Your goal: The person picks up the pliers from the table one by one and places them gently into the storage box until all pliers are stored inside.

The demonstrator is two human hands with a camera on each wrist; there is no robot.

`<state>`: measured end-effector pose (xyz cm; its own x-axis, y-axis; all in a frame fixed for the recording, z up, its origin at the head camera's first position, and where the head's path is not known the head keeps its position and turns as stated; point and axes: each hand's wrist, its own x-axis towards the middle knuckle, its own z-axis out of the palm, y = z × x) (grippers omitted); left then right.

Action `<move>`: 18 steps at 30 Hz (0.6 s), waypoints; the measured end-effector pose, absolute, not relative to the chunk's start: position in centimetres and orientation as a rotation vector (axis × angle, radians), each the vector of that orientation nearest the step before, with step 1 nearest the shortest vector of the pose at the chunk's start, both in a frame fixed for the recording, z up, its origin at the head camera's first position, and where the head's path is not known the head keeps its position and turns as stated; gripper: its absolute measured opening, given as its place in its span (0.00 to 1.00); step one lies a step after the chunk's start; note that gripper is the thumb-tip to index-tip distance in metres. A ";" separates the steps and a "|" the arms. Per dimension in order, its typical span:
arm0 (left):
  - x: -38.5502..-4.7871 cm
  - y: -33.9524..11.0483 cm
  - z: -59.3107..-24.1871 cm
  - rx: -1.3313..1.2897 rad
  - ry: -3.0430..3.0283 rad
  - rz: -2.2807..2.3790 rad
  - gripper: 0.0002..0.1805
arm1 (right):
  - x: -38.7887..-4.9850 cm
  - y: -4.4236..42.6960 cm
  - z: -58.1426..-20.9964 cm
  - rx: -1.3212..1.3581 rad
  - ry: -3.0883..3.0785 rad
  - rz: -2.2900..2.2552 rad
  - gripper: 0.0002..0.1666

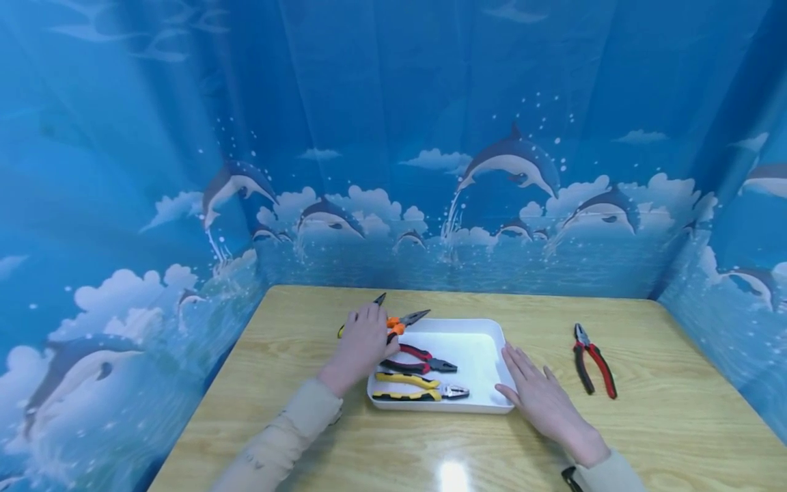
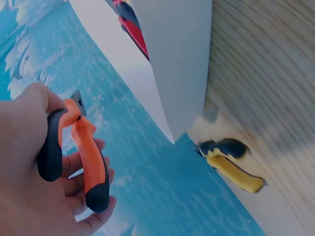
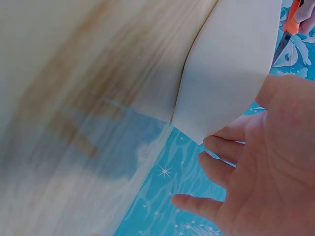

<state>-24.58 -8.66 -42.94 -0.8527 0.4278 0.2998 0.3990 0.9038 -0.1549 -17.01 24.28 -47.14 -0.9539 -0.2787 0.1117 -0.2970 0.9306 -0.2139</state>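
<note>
In the head view my left hand [image 1: 364, 339] grips orange-and-black long-nose pliers [image 1: 397, 327] over the left end of a white tray [image 1: 455, 408]. The left wrist view shows their orange handles [image 2: 91, 162] between thumb and fingers. Inside the tray lie red-and-black pliers [image 1: 441, 365] and, nearer the front, yellow-and-black pliers [image 1: 408, 386]. Fairly straight fingers of my right hand [image 1: 541, 400] rest at the tray's right side. From the right wrist view, fingertips touch the outer tray wall [image 3: 221, 73].
Another yellow-handled pair of pliers [image 2: 234, 172] lies on the table beyond the tray's left end, partly hidden by my left hand in the head view. Red-and-black pliers [image 1: 594, 362] lie right of the tray. A blue dolphin-print curtain [image 1: 393, 137] surrounds the wooden table [image 1: 664, 410].
</note>
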 end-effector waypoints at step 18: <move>-25.6 -4.8 -44.9 -0.896 -2.803 0.478 0.32 | -17.0 24.4 -47.3 0.464 -2.973 0.342 0.41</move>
